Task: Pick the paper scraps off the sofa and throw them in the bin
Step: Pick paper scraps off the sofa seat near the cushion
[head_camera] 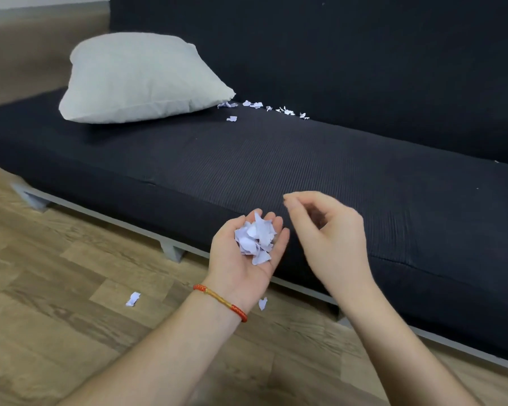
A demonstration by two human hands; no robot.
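Dark sofa (276, 159); white crumpled scraps (255, 240) fill left palm (244, 256).

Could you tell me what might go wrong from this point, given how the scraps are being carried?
1. The pile of scraps lies loose on the left hand, palm up and fingers only partly cupped; a tilt could spill it. Two scraps already lie on the floor.
2. The scraps by the pillow sit at the seat's back edge and could slip into the crease or get missed.
3. No bin is in view, so the carry may be long.
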